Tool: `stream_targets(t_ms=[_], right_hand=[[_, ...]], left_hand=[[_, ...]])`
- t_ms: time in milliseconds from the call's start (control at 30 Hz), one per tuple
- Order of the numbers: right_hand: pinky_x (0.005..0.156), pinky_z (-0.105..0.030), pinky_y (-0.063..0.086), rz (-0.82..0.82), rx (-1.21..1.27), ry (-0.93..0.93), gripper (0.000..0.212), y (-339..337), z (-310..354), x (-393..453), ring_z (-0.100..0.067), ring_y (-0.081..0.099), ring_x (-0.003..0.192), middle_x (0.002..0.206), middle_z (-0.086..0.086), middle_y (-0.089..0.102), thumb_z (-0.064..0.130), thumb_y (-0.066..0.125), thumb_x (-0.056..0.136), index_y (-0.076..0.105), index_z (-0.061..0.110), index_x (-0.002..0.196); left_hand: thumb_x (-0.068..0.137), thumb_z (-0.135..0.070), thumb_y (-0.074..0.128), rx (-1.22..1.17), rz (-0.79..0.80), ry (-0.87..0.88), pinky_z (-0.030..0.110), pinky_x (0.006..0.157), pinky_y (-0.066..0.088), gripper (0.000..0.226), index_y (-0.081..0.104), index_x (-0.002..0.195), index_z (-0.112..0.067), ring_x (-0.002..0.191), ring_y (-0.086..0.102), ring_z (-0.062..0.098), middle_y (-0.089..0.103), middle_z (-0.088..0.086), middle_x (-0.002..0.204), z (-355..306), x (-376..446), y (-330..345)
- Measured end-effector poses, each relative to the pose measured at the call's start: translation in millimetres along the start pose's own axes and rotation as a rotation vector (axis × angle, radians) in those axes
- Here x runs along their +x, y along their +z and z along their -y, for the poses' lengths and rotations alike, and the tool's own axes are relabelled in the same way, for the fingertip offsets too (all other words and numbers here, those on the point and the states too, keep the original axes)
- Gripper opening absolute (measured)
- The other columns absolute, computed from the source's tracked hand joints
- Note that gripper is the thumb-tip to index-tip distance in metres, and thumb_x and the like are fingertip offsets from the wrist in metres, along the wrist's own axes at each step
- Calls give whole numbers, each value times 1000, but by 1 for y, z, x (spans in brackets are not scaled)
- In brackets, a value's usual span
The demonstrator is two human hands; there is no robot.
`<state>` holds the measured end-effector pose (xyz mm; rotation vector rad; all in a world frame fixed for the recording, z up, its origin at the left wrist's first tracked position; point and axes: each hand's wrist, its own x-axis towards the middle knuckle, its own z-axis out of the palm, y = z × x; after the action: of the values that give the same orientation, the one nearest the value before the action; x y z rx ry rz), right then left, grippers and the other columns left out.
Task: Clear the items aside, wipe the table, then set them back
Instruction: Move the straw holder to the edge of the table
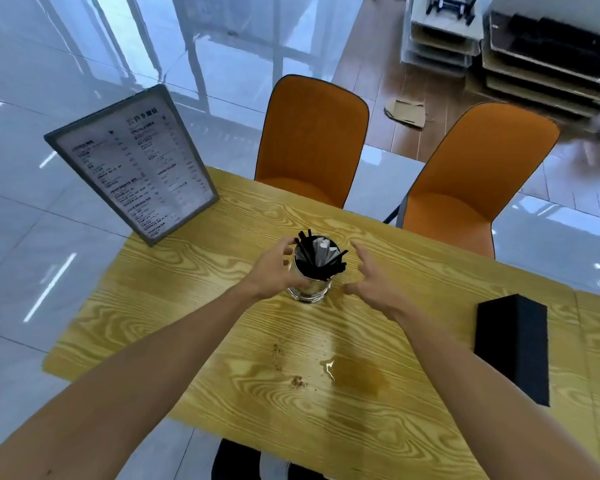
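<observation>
Left hand (274, 268) grips upright cup (310, 282); straws (317, 254) point up.

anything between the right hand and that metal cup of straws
Nothing visible. The right hand hovers open just right of the metal cup, with only bare table in the gap. The left hand already curls around the cup's other side.

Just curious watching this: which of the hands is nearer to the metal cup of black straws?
Left. The left hand grips the metal cup; the right hand hovers open beside it, apart.
</observation>
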<state>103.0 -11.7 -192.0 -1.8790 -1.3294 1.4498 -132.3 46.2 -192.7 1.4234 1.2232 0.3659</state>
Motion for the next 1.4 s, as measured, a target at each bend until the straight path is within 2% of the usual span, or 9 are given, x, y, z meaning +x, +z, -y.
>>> stream_targets(t_ms=[167, 300, 433, 600, 733, 833, 967, 1167, 1400], right_hand=[[87, -13, 48, 27, 133, -62, 83, 25, 1, 1, -20, 42, 135, 142, 16, 47, 5, 85, 78, 38, 28, 142], [101, -36, 47, -35, 152, -70, 91, 43, 13, 11, -19, 51, 128, 133, 6, 53, 30, 95, 65, 40, 22, 136], [105, -46, 48, -26, 81, -108, 94, 70, 40, 19, -16, 54, 123, 130, 10, 53, 36, 96, 63, 39, 25, 136], [104, -48, 50, 78, 42, -193, 93, 126, 91, 39, -17, 54, 126, 133, 12, 54, 34, 96, 65, 40, 36, 139], [102, -52, 51, 181, -2, -242, 94, 190, 134, 56, -20, 55, 125, 136, 7, 53, 35, 95, 64, 40, 36, 140], [103, -42, 52, 249, -8, -276, 88, 242, 156, 65, -18, 56, 124, 132, 7, 55, 20, 93, 69, 42, 28, 140], [93, -27, 54, 311, -25, -328, 70, 298, 180, 72, -4, 62, 110, 115, 15, 62, 6, 91, 69, 53, 40, 116], [91, -18, 54, 369, -49, -345, 92, 353, 205, 77, -8, 60, 117, 129, 6, 58, 13, 93, 68, 43, 19, 145], [86, -15, 52, 367, -50, -309, 86, 367, 209, 93, 0, 57, 116, 127, 14, 55, 12, 89, 74, 38, 35, 140]], left_hand=[[70, -12, 90, -49, -44, 37, 44, 91, 58, 90, 42, 145, -21, 110, 64, 23, 58, 3, 130, 6, -5, 4], [72, -9, 89, -100, -73, 30, 38, 92, 58, 77, 51, 139, -11, 110, 65, 23, 61, 5, 129, 7, -13, -6], [74, -15, 88, -129, -130, 37, 32, 95, 56, 72, 54, 137, -10, 114, 63, 19, 62, 3, 129, 20, -28, -35], [79, -10, 83, -203, -250, 60, 16, 81, 55, 58, 56, 127, -28, 101, 63, 5, 61, -14, 114, 39, -61, -96], [76, -7, 84, -253, -372, 23, 31, 92, 57, 61, 59, 126, -31, 105, 66, 10, 64, -15, 114, 74, -96, -153], [76, -10, 85, -283, -461, -31, 39, 95, 56, 55, 62, 120, -34, 108, 67, 15, 66, -12, 117, 104, -124, -191], [76, -4, 83, -306, -571, -60, 38, 98, 54, 57, 63, 126, -23, 109, 68, 16, 67, -5, 121, 139, -155, -228], [78, -5, 82, -326, -637, -106, 36, 96, 55, 63, 57, 134, -18, 110, 67, 22, 62, -3, 129, 172, -178, -264], [79, -7, 82, -332, -646, -93, 26, 93, 53, 65, 55, 138, -16, 113, 65, 18, 60, -2, 131, 185, -171, -282]])
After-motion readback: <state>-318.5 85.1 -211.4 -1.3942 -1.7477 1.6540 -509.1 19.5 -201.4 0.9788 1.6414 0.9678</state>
